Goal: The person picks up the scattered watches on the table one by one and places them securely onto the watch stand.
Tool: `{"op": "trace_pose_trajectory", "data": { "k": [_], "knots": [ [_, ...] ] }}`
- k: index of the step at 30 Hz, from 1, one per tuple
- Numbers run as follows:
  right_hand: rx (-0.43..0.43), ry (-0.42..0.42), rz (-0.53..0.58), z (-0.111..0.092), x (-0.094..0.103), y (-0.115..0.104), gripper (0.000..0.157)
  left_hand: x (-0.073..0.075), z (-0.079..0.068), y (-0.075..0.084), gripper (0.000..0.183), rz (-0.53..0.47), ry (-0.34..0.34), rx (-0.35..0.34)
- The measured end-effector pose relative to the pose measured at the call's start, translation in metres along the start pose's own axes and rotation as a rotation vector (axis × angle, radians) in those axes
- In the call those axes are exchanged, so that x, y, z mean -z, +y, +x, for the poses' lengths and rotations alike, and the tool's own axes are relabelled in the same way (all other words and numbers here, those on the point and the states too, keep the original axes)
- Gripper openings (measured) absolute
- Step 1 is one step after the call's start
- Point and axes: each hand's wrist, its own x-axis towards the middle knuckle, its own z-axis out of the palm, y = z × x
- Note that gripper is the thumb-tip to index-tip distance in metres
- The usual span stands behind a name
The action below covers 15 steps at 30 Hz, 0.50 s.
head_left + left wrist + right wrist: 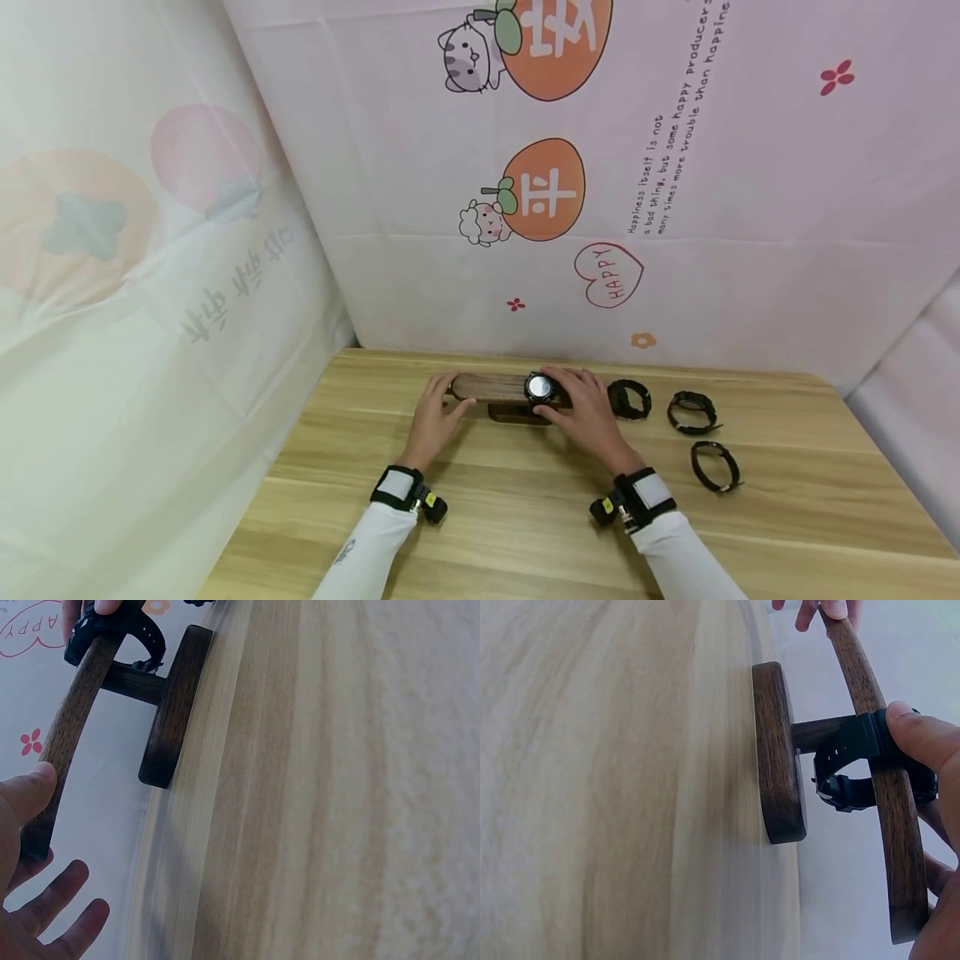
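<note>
A dark wooden watch stand stands near the table's back edge, its long bar raised on a short post above a flat base. My left hand pinches the bar's left end, thumb on the near side and fingers beyond. A black wristwatch with a round face sits on the bar, right of the post. Its strap hangs below the bar. My right hand holds this watch between thumb and fingers, hiding the bar's right end in the head view.
To the right of the stand lie three black wristwatches: one beside my right hand, another farther right, and a third nearer the front. A printed white cloth hangs behind the wooden table, with more cloth at the left.
</note>
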Motion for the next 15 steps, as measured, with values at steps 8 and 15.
{"op": "trace_pose_trajectory", "data": {
  "k": [8,15],
  "knots": [
    [-0.01,-0.022,0.017,-0.003,0.005,0.005,0.075,-0.001,-0.001,0.0,0.057,-0.003,0.003,-0.001],
    [-0.031,-0.044,0.027,-0.007,0.015,0.008,0.077,-0.001,-0.001,-0.001,0.056,0.003,0.02,-0.02]
  ]
}}
